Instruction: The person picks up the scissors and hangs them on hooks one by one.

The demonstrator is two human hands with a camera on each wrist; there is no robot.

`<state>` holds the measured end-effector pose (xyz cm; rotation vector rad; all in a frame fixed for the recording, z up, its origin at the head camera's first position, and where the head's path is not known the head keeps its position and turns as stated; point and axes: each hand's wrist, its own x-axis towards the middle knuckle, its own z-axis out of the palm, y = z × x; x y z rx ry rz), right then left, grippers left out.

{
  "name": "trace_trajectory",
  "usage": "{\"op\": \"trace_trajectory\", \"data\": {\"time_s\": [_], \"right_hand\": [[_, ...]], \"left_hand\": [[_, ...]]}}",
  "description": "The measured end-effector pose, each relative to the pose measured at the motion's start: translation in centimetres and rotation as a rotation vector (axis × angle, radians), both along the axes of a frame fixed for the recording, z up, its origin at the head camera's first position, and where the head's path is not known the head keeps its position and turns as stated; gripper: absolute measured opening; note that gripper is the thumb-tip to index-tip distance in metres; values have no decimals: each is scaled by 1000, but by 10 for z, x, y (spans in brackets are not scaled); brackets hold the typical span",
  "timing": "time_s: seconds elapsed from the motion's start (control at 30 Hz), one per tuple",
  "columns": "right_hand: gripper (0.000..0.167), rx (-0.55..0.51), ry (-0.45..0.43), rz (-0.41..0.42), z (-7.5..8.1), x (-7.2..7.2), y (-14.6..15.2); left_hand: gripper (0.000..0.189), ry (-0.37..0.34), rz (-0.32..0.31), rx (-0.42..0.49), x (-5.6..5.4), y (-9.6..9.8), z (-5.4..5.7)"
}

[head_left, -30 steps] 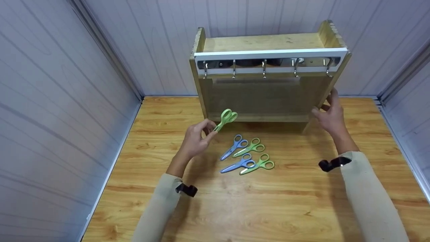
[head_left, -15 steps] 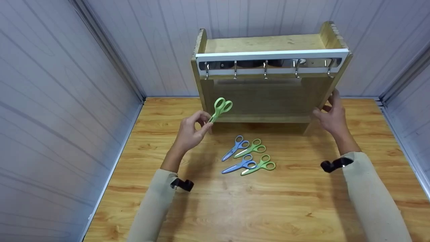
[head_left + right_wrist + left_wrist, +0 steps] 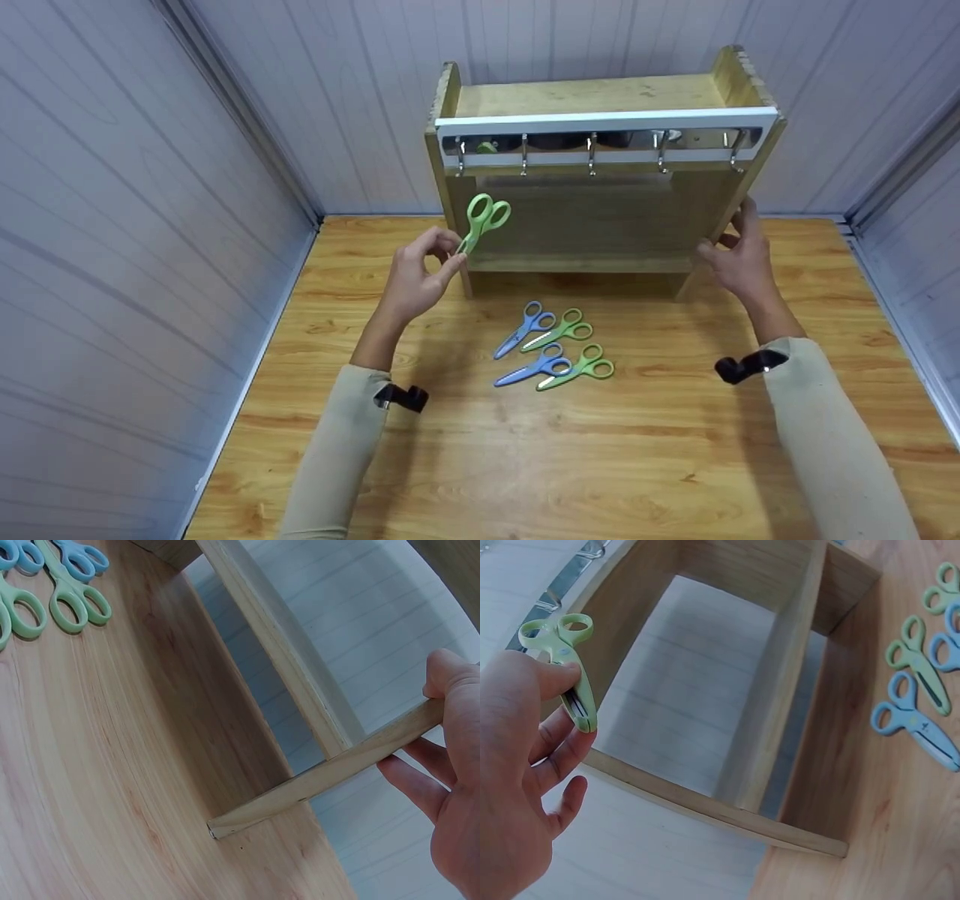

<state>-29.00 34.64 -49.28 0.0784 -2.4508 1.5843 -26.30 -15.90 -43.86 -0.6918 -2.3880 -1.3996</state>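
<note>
My left hand (image 3: 420, 274) pinches green scissors (image 3: 484, 217) by the blade end, handle loops pointing up. They are held in front of the left side of a wooden shelf (image 3: 585, 266), below its leftmost hook (image 3: 460, 156). In the left wrist view the thumb and fingers grip the scissors (image 3: 574, 682) along the blades. My right hand (image 3: 739, 255) grips the shelf's right side panel, with the panel (image 3: 330, 772) between thumb and fingers in the right wrist view. Blue scissors (image 3: 534, 366) and green scissors (image 3: 581, 367) lie on the table with another pair of each colour.
A white rail (image 3: 607, 120) with several metal hooks runs across the shelf's upper front. The shelf stands against the back wall (image 3: 375, 112) on a wood-grain table (image 3: 600, 450). Panelled walls flank both sides.
My left hand has lifted the green scissors up and to the left, towards the hook rail; their reflection now shows in its metal strip. The right hand stays on the shelf.
</note>
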Motion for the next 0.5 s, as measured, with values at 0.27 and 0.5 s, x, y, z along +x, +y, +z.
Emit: {"op": "trace_trajectory", "data": {"time_s": [0.27,0.5], "right_hand": [[95,-24,28,-12,-1,0,-2],[96,-18,29,-8,-1,1,-1]], "left_hand": [[12,-8,19,21,-4,0,9],[15,-14,32,57,-8,0,14]]}}
